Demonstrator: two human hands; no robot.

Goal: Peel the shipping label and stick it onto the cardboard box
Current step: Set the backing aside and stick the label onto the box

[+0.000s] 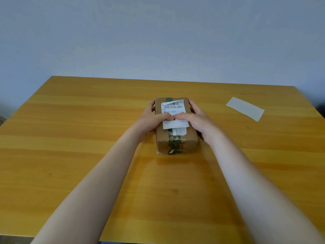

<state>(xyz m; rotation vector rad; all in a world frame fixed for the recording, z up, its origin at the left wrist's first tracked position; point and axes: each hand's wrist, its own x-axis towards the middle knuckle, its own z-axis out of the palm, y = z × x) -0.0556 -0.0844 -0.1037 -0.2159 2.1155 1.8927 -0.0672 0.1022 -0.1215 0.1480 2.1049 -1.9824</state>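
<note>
A cardboard box (176,125) is set near the middle of a yellow wooden desk (70,138), its long axis running from the near edge toward the far edge. A white shipping label (173,113), printed "070-070-A80", is laid on top, its far corner curled up. The box is clasped by the left hand (152,120) and right hand (195,118), thumbs pressed on the label. Bare desk is seen all around; a backing strip (245,108) lies near the far right corner.
</note>
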